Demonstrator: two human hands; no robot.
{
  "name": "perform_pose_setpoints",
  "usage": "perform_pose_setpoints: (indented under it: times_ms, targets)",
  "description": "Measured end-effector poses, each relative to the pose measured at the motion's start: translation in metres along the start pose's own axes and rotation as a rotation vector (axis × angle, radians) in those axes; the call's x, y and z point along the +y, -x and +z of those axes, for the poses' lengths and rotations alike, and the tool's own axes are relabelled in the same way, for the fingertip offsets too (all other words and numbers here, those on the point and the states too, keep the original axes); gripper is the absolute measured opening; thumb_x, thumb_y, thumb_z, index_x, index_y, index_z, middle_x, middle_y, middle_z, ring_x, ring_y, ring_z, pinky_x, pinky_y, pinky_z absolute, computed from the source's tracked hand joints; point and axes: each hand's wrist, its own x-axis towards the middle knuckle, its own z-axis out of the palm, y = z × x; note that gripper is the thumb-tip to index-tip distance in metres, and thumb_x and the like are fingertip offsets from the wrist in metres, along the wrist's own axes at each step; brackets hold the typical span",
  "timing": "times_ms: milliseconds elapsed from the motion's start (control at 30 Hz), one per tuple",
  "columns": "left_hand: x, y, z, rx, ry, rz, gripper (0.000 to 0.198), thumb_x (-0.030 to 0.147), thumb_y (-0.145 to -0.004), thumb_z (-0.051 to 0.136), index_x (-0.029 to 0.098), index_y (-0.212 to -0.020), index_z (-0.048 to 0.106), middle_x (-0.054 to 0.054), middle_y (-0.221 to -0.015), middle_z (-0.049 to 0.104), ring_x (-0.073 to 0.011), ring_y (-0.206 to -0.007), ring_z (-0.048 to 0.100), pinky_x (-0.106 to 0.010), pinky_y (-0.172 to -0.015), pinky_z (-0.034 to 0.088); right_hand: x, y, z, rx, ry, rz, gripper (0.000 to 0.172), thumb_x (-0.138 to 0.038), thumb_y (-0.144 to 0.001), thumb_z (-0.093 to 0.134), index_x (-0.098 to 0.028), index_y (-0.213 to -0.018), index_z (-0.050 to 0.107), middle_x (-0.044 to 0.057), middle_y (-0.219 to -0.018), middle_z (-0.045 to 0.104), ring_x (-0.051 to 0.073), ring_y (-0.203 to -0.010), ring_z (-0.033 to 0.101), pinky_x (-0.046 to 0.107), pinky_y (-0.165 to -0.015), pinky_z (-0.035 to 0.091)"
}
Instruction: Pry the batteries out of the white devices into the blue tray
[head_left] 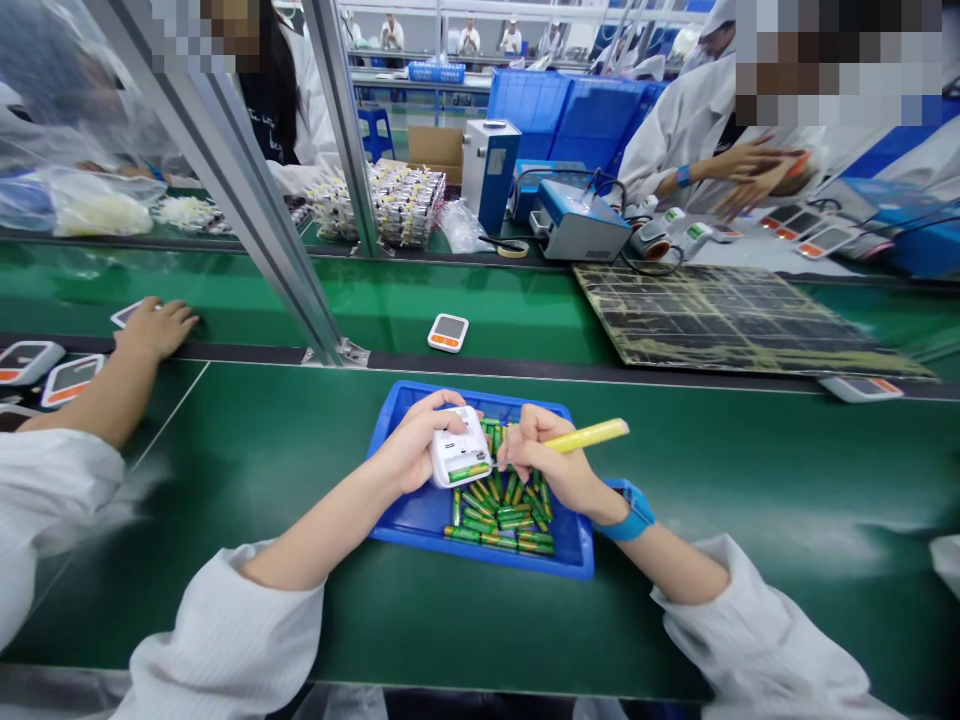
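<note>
A green conveyor surface (787,560) runs across in front of the person, and a blue plastic tray (577,560) sits directly beneath the hands, holding loose green AA batteries (510,510). Above the tray, the left hand (416,440) clamps a white blood pressure monitor (457,445) from above, with its open battery compartment facing the camera and a green AA battery (469,472) lying inside. The right hand (544,460) is just beside it, closed in a pinch around a yellow pen-shaped tool (589,435), and the tool's tip is hidden by the fingers. Keeping the monitor firm and level over the tray seems wise, so that any slipped battery lands among the others. A co-worker's hand (154,328) rests on a separate green belt, well to the left.
</note>
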Motion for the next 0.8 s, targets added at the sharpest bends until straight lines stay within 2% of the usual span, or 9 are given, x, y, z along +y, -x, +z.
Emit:
perform_pose_setpoints:
  times_ms: [167,333,500,600,700,800]
  targets:
    - [0.0,0.001,0.002,0.016,-0.011,0.044,0.032,0.007,-0.053,0.061,0.019,-0.08,0.048,-0.002,-0.089,0.068,-0.0171,-0.068,0.064,-0.033,-0.063,0.054,-0.006,-0.008,0.001,-0.001,-0.095,0.081,0.03,-0.013,-0.075,0.061,-0.023,-0.066,0.034,-0.01,-0.042,0.051,0.011,-0.045,0.049,0.026,-0.059,0.042]
    - [-0.003,0.004,0.008,0.038,-0.107,0.157,0.029,0.007,-0.051,0.062,0.018,-0.075,0.05,0.002,-0.083,0.063,-0.012,-0.068,0.06,-0.022,-0.061,0.048,-0.013,-0.009,0.007,-0.019,-0.194,0.152,0.026,-0.018,-0.076,0.061,-0.022,-0.069,0.036,-0.009,-0.044,0.054,0.008,-0.041,0.045,0.024,-0.056,0.041]
    - [-0.004,0.003,0.006,0.067,-0.11,0.167,0.028,0.008,-0.052,0.062,0.019,-0.075,0.051,0.002,-0.085,0.063,-0.0114,-0.069,0.059,-0.024,-0.064,0.048,-0.012,-0.007,0.006,0.022,-0.26,0.107,0.027,-0.013,-0.069,0.06,-0.022,-0.065,0.035,-0.011,-0.038,0.047,0.007,-0.035,0.038,0.022,-0.049,0.037]
    - [-0.004,0.002,0.005,0.07,-0.12,0.182,0.028,0.009,-0.052,0.062,0.019,-0.076,0.051,0.002,-0.087,0.063,-0.0132,-0.073,0.061,-0.024,-0.065,0.047,-0.011,-0.009,0.003,0.113,-0.268,0.046,0.028,-0.015,-0.07,0.062,-0.022,-0.064,0.036,-0.012,-0.036,0.043,0.007,-0.033,0.035,0.021,-0.045,0.036]
    - [-0.003,0.003,0.005,0.063,-0.142,0.204,0.028,0.01,-0.053,0.063,0.019,-0.077,0.051,0.002,-0.087,0.063,-0.0132,-0.073,0.061,-0.024,-0.063,0.046,-0.01,-0.012,0.003,0.269,-0.147,-0.034,0.025,-0.024,-0.077,0.067,-0.022,-0.071,0.043,-0.008,-0.048,0.055,0.008,-0.04,0.045,0.02,-0.045,0.038]
    - [-0.004,0.005,0.007,0.059,-0.173,0.231,0.028,0.012,-0.056,0.065,0.02,-0.079,0.051,0.003,-0.087,0.062,-0.0109,-0.071,0.057,-0.021,-0.061,0.044,-0.006,-0.011,0.006,0.283,0.053,-0.057,0.02,-0.042,-0.09,0.058,-0.022,-0.088,0.055,-0.001,-0.065,0.069,0.012,-0.048,0.058,0.025,-0.049,0.047]
